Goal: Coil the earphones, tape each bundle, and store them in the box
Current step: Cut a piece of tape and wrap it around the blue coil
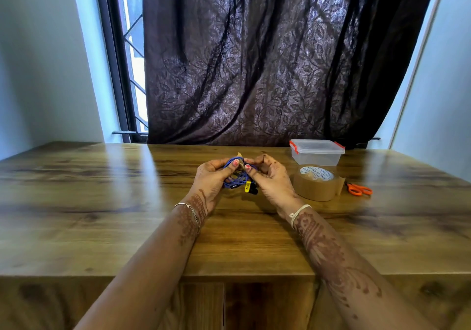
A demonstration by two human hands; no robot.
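A coiled bundle of blue earphones is held above the middle of the wooden table. My left hand grips the coil from the left, thumb on top. My right hand pinches it from the right. A small piece of brown tape sticks up behind the coil between my thumbs. Yellow and black earbud ends hang below the bundle. The clear plastic box with red clips stands closed at the back right. A roll of brown tape lies in front of it.
Orange-handled scissors lie to the right of the tape roll. A dark curtain hangs behind the table, and a window shows at its left. The table's front edge runs under my forearms.
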